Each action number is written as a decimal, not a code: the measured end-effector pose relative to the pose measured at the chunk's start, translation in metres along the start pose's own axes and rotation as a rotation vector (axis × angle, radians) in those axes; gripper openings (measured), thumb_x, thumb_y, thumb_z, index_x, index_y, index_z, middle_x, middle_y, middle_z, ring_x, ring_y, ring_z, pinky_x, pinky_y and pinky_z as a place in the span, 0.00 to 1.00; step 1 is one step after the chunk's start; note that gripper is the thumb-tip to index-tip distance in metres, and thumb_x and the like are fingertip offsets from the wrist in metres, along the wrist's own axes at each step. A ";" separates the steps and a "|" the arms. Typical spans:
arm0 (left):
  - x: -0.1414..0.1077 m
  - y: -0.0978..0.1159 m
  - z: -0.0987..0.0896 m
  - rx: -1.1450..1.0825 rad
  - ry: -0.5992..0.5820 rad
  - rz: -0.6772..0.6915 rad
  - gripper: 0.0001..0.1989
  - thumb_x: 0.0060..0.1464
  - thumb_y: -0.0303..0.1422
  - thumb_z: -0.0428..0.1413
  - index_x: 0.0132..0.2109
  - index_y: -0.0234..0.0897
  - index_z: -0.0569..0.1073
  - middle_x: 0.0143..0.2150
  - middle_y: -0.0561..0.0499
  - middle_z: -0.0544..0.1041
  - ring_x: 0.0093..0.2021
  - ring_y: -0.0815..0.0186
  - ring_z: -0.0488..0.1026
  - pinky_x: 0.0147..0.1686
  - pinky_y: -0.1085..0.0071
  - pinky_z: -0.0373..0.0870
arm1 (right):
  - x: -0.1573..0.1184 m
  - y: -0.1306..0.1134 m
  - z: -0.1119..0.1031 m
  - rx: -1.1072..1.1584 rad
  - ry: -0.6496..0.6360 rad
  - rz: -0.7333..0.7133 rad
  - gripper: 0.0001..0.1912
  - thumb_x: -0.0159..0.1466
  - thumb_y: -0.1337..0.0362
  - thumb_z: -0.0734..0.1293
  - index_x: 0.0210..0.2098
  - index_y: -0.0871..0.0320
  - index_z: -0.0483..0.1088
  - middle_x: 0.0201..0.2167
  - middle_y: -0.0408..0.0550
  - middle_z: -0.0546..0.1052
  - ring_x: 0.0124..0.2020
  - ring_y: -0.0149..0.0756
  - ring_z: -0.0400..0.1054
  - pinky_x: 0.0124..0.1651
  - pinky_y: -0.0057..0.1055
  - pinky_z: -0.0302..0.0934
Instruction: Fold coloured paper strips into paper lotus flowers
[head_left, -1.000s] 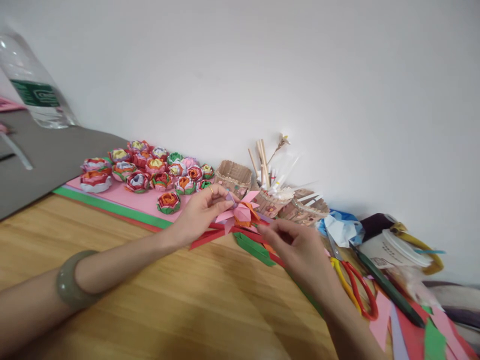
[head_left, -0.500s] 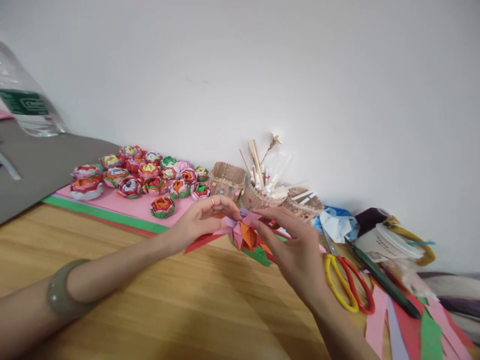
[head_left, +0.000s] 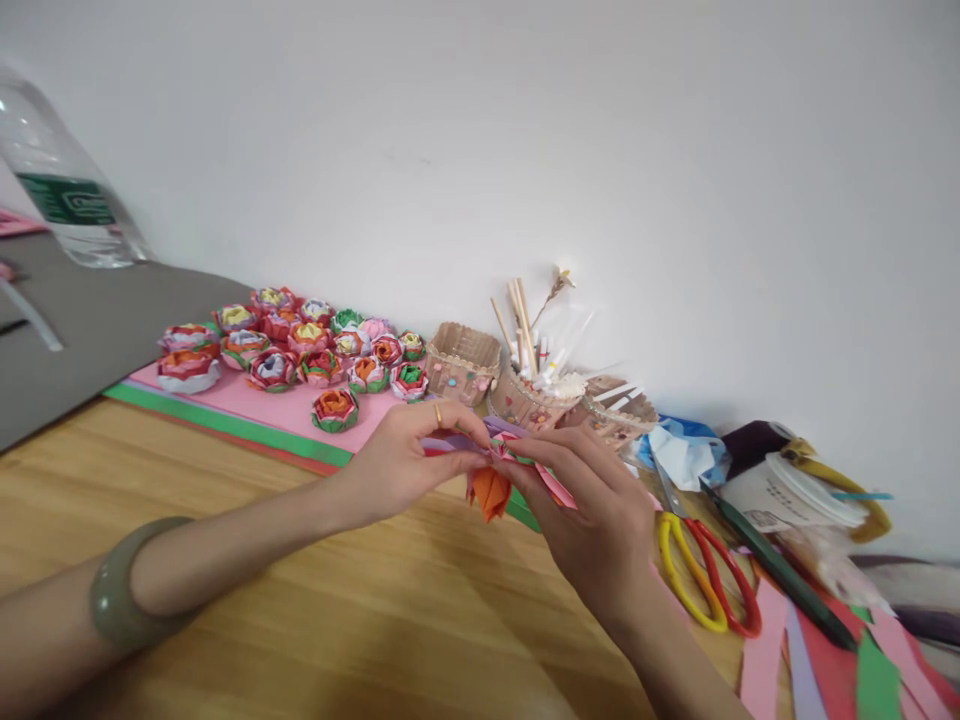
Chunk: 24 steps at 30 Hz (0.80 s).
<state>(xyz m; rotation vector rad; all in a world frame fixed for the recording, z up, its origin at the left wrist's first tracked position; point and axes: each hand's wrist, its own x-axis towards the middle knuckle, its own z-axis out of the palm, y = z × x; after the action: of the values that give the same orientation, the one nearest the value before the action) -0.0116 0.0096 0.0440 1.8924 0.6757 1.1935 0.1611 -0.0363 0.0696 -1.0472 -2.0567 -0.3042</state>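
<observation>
Between my two hands, above the wooden table, is a bundle of folded paper pieces in orange, pink, purple and green. My left hand, wearing a ring, pinches its left side between thumb and fingers. From the right, my right hand grips the same bundle with thumb and fingertips, which nearly touch those of my left hand. Orange points hang below the fingertips, and pink and green strips stick out under my right hand. The fingers hide much of the bundle's middle.
Finished paper flowers sit on stacked coloured sheets at the left. Decorated baskets stand by the wall. Scissors, a dark green pen-like tool, a white tub and paper strips lie right. A bottle stands far left.
The bundle has turned in my hands: its orange part now hangs lower and the green and red pieces are less visible. My fingertips have come closer together. The whole view has shifted slightly.
</observation>
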 end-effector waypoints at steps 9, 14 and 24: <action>-0.001 -0.005 0.001 0.090 0.057 0.211 0.03 0.52 0.27 0.56 0.30 0.36 0.71 0.34 0.50 0.73 0.37 0.68 0.71 0.39 0.69 0.68 | -0.010 -0.003 0.004 -0.180 0.035 -0.029 0.04 0.59 0.68 0.67 0.34 0.57 0.73 0.31 0.47 0.80 0.32 0.35 0.73 0.36 0.31 0.64; 0.000 -0.003 0.000 -0.034 -0.030 0.135 0.04 0.53 0.26 0.54 0.30 0.36 0.69 0.35 0.49 0.74 0.38 0.67 0.72 0.40 0.68 0.69 | -0.007 -0.002 0.003 -0.079 0.017 -0.003 0.04 0.59 0.69 0.66 0.32 0.55 0.72 0.32 0.46 0.80 0.35 0.35 0.73 0.38 0.31 0.64; 0.003 0.003 -0.006 -0.197 -0.178 -0.142 0.03 0.48 0.27 0.58 0.30 0.34 0.70 0.29 0.54 0.70 0.30 0.71 0.69 0.29 0.75 0.67 | 0.004 -0.005 -0.002 0.563 -0.245 0.494 0.04 0.59 0.65 0.66 0.28 0.57 0.69 0.24 0.43 0.75 0.25 0.30 0.69 0.28 0.25 0.63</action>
<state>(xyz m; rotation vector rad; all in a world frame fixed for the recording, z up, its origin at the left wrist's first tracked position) -0.0155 0.0117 0.0496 1.7311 0.5640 0.9526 0.1569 -0.0380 0.0740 -1.2147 -1.8377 0.6454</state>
